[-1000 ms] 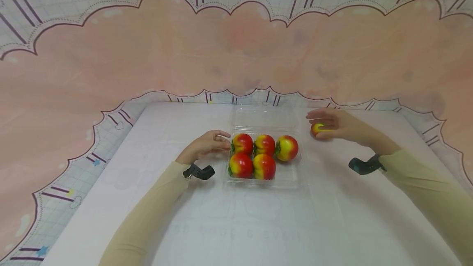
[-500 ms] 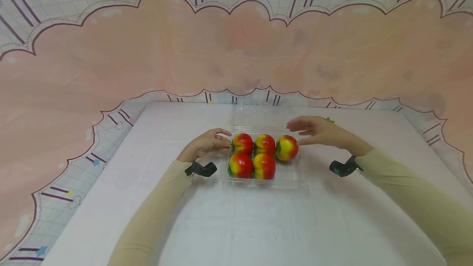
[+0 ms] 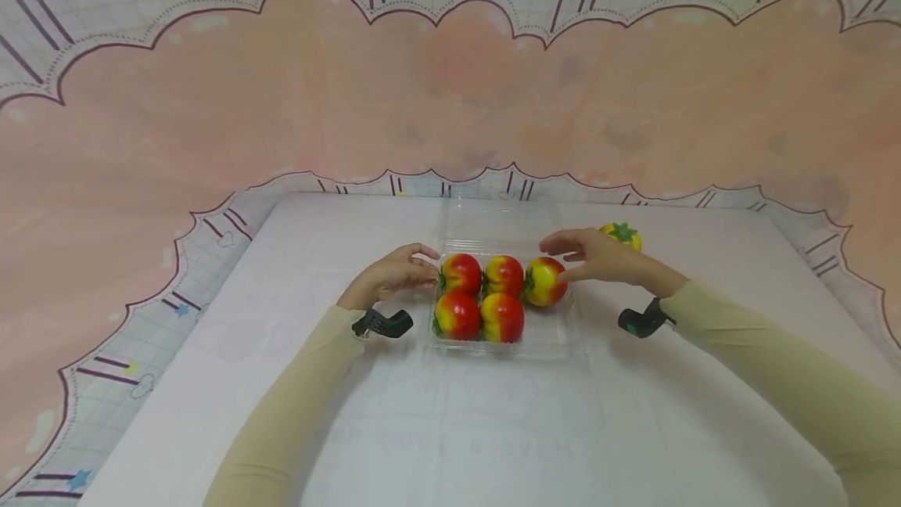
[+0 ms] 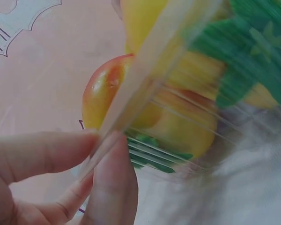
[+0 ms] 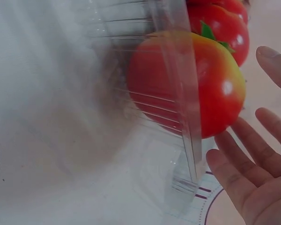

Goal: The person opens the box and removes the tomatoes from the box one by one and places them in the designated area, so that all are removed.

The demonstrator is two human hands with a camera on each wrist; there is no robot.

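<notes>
A clear plastic clamshell box (image 3: 552, 335) lies with its lid folded back on the table. Inside it are several red-and-yellow tomatoes with green leafy tops: three in the rear row, two in the front row. My left hand (image 3: 390, 276) pinches the box's left rim between thumb and fingers, plain in the left wrist view, where the thumb (image 4: 114, 183) shows. My right hand (image 3: 598, 257) is at the rear right tomato (image 5: 220, 89), fingers spread and loosely bent; whether they touch it I cannot tell. Another tomato (image 3: 622, 235) sits on the table behind the right hand.
The transparent lid (image 3: 500, 221) extends behind the box. The front right part of the box shows bare plastic. A white sheet (image 3: 450, 429) covers the table, and a patterned curtain (image 3: 450, 100) hangs behind it.
My right hand has moved left from the loose tomato to the rear right one in the box, uncovering part of the loose one, whose green top now shows. The left hand stays at the rim.
</notes>
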